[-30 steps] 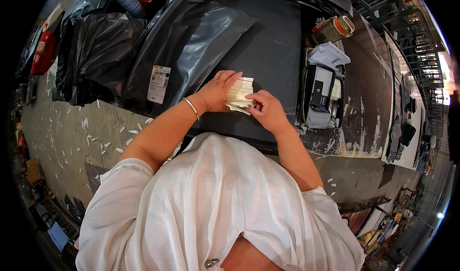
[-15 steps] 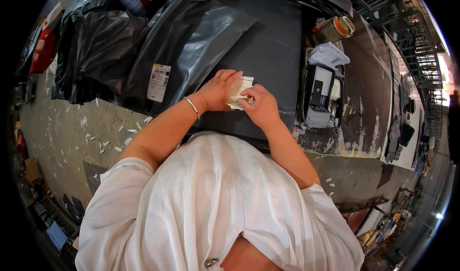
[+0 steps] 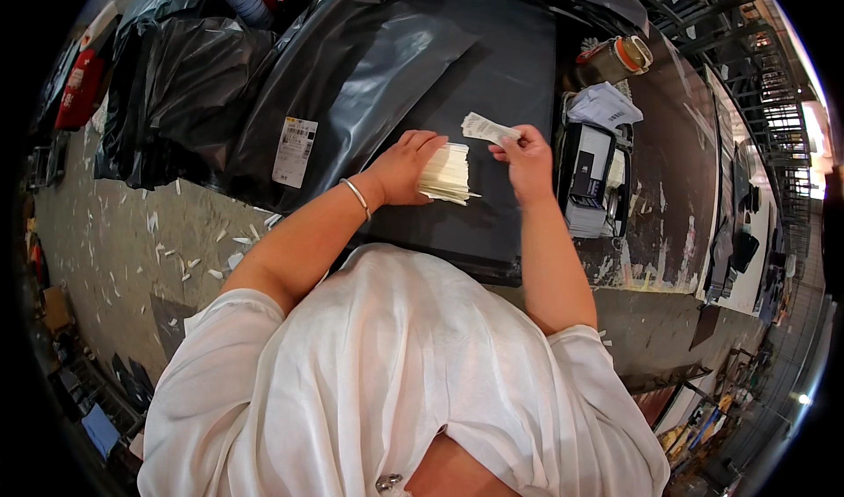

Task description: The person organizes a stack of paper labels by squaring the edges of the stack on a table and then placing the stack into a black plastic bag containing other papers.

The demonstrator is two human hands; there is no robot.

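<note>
My left hand (image 3: 406, 164) holds a thick stack of white paper slips (image 3: 447, 174) over a dark grey mailer bag (image 3: 492, 92) lying flat on the table. My right hand (image 3: 527, 156) pinches a single white slip (image 3: 486, 128), lifted up and to the right of the stack. A thin bracelet sits on my left wrist. My white blouse fills the lower part of the view.
More dark plastic mailer bags (image 3: 352, 75) are piled at the left, one with a white label (image 3: 294, 150). A small black and white label printer (image 3: 591, 179) stands at the right, crumpled paper (image 3: 603, 105) and a tape roll (image 3: 626, 54) behind it. Paper scraps litter the worn table (image 3: 132, 233).
My right hand has pulled one slip off the stack and moved it up and right. The two hands, together before, are now apart.
</note>
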